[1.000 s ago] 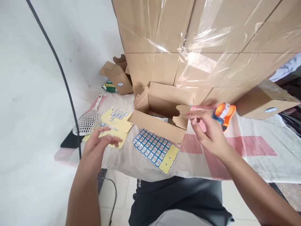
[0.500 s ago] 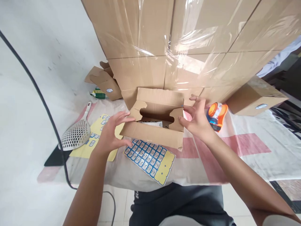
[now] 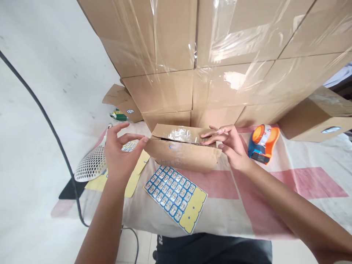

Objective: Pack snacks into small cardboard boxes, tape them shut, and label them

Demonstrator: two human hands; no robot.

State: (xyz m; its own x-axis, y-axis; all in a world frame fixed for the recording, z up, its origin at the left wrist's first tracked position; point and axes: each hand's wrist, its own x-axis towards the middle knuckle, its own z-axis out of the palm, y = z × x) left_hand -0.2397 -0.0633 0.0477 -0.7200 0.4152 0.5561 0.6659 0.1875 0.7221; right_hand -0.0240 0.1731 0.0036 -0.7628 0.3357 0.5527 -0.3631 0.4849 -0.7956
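A small cardboard box (image 3: pixel 181 154) lies on the cloth-covered table (image 3: pixel 275 205) with its top flaps folded down; a strip of clear tape shines on the top. My left hand (image 3: pixel 119 156) has its fingers spread, the fingertips touching the box's left end. My right hand (image 3: pixel 229 143) presses flat on the top flap at the right end. A sticker sheet (image 3: pixel 176 192) with blue labels on yellow backing lies just in front of the box.
An orange and blue tape dispenser (image 3: pixel 262 143) stands right of my right hand. More yellow sticker sheets (image 3: pixel 134 176) and a white perforated scoop (image 3: pixel 90 167) lie at the left. Large wrapped cartons (image 3: pixel 220 55) rise behind. A black cable (image 3: pixel 46 121) hangs at the left.
The box's flaps stood open a second ago; both hands came in and folded them down, so the box top is now shut. The view shifted closer.
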